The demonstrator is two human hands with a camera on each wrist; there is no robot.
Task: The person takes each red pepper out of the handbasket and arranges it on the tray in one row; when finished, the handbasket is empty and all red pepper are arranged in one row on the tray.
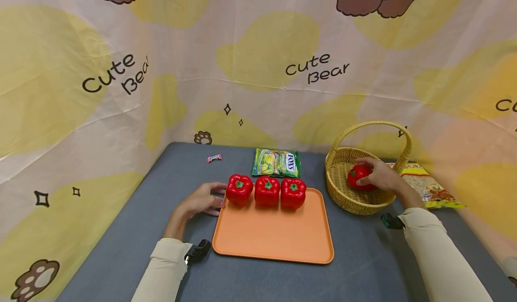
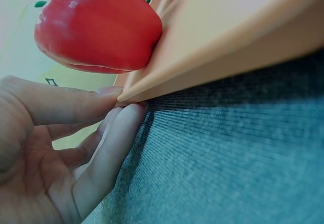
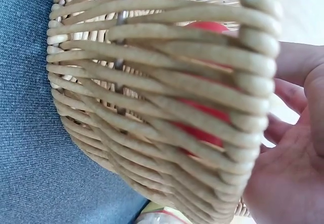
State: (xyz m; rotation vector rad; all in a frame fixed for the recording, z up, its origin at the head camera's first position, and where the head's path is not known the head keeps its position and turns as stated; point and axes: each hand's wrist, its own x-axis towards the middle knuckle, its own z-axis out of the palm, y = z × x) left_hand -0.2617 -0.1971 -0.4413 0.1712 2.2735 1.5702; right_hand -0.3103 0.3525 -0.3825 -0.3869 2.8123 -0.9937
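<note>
Three red bell peppers (image 1: 266, 191) stand in a row along the far edge of an orange tray (image 1: 272, 237). At the tray's far left corner, my left hand (image 1: 203, 199) pinches the rim between thumb and finger, beside the leftmost pepper (image 2: 98, 29). My right hand (image 1: 379, 175) reaches over the rim of a wicker basket (image 1: 355, 206) and grips another red bell pepper (image 1: 359, 176) inside it. In the right wrist view the basket's woven side (image 3: 167, 82) covers most of that pepper, and the fingertips are hidden.
A green candy bag (image 1: 276, 163) lies behind the tray, with a small pink wrapped sweet (image 1: 214, 158) to its left. Another food packet (image 1: 430, 187) lies right of the basket. The basket's tall handle (image 1: 375, 123) arches over its opening. A printed cloth hangs behind the grey table (image 1: 355, 275).
</note>
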